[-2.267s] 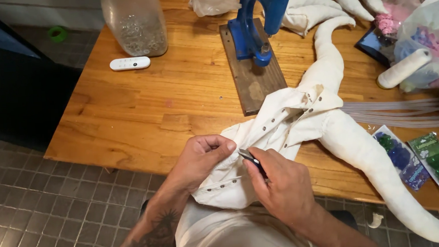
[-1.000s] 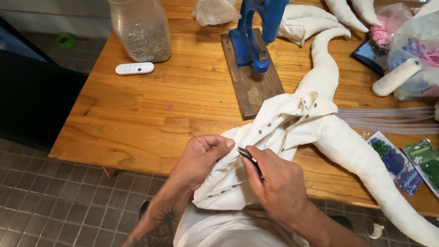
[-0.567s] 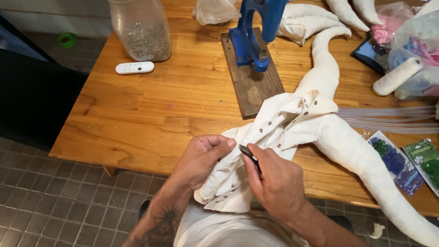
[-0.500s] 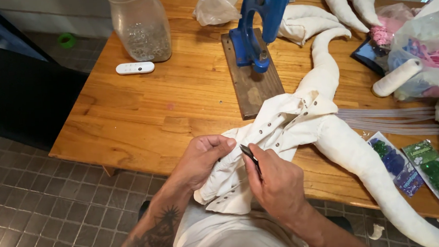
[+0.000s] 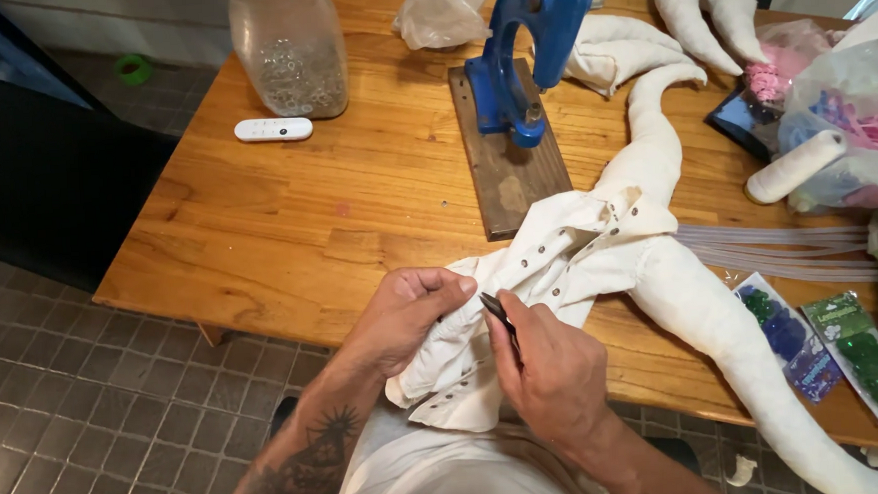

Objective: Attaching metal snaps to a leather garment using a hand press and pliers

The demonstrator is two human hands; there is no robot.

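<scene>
Hardly anything had been shifted since the earlier frames: both hands were kept on the same spot of cloth at the near edge of the table, and only the camera's view had been moved slightly. A small cream fabric garment with metal snaps [image 5: 550,271] was laid over the near edge of the wooden table [image 5: 288,225], with its lower part hanging off towards the person's lap. Its left edge was gripped by the left hand [image 5: 407,314], the fingers curled tight and clamped on a bunched fold. A thin dark pointed tool [image 5: 500,316] was held in the right hand [image 5: 551,376], fingers closed around it, its tip set against the cloth just beside the left thumb. A long stuffed white fabric tube [image 5: 703,313] was seen touching the garment on the right. Farther back, well apart from the hands, a blue hand press on a dark wooden base [image 5: 519,62], a clear glass jar [image 5: 288,49] and a small white remote [image 5: 273,129] were stood on the table.
</scene>
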